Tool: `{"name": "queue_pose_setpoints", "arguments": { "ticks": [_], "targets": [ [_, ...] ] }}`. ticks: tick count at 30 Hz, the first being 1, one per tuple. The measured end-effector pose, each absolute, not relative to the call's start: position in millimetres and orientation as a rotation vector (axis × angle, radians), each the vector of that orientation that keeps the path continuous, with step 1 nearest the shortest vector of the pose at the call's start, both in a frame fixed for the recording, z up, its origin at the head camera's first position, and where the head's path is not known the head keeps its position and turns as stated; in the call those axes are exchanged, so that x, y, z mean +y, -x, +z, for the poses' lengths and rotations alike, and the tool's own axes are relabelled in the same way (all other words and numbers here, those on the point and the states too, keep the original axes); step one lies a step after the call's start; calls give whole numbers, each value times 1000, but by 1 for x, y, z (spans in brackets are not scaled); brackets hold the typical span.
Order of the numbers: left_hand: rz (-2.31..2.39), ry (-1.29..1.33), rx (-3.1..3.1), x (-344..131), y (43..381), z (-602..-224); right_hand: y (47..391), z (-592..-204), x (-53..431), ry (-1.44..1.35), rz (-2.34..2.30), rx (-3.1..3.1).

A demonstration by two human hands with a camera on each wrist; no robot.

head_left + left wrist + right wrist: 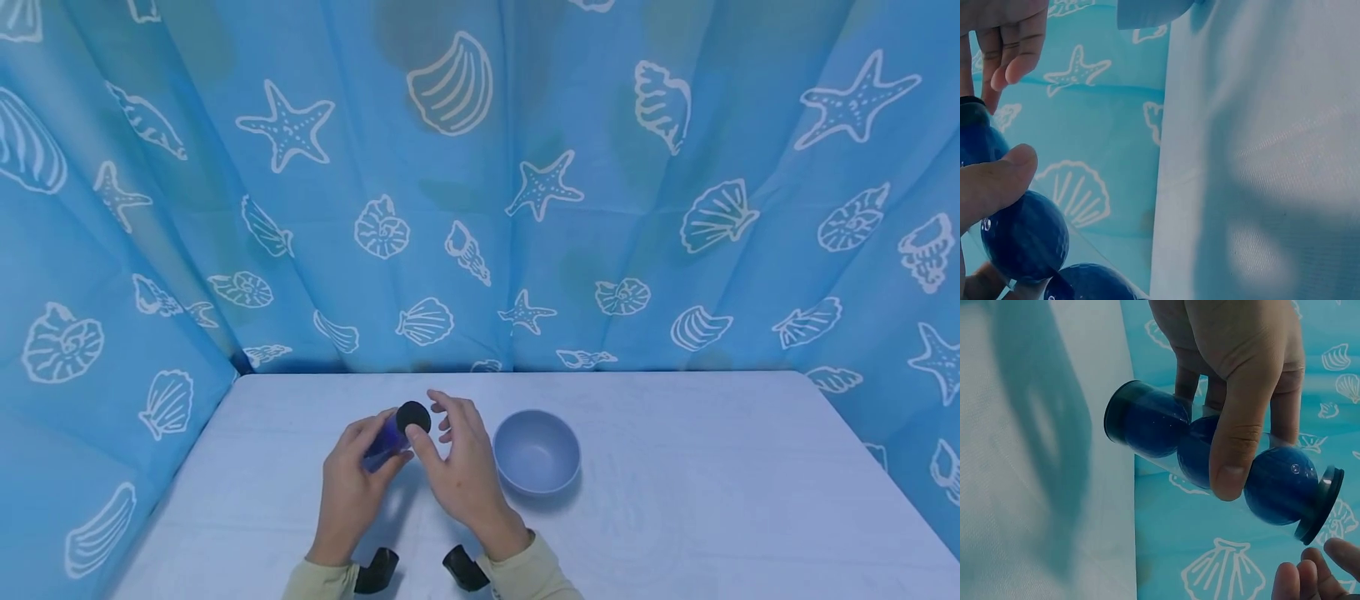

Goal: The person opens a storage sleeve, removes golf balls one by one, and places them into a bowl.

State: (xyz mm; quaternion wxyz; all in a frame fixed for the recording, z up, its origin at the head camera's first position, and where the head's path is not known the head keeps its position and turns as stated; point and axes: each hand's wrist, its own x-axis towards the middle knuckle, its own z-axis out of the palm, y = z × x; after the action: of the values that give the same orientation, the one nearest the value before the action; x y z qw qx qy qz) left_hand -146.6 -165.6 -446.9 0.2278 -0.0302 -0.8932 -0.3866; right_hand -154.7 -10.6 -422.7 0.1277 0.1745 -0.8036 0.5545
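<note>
My left hand (349,487) grips a clear tube (384,442) with a black lid (413,417), its thumb across the side. Three shiny blue balls (1280,485) sit in a row inside the tube, one partly behind the thumb. The tube is tilted above the table, its lidded end toward my right hand (467,479). That hand has its fingers spread, with the thumb tip overlapping the lid's edge in the head view. In the right wrist view the black lid (1320,506) sits at the tube's right end, close to the right fingertips (1310,575).
A blue bowl (537,454) stands on the white table (712,483), just right of my right hand. Blue curtains (510,192) printed with shells and starfish hang behind and along both sides. Black wrist devices (377,572) are worn at both sleeves.
</note>
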Motion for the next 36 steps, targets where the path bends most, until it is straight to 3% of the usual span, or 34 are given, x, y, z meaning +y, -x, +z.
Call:
{"name": "queue_pose_setpoints", "arguments": {
  "ticks": [22, 36],
  "targets": [
    [-916, 131, -2436, -161, 144, -446, 156, -425, -10, -495, 1566, -2379],
    [-807, 295, -2409, -166, 145, -452, 159, -422, -5, -564, 1479, -2495]
  ]
}}
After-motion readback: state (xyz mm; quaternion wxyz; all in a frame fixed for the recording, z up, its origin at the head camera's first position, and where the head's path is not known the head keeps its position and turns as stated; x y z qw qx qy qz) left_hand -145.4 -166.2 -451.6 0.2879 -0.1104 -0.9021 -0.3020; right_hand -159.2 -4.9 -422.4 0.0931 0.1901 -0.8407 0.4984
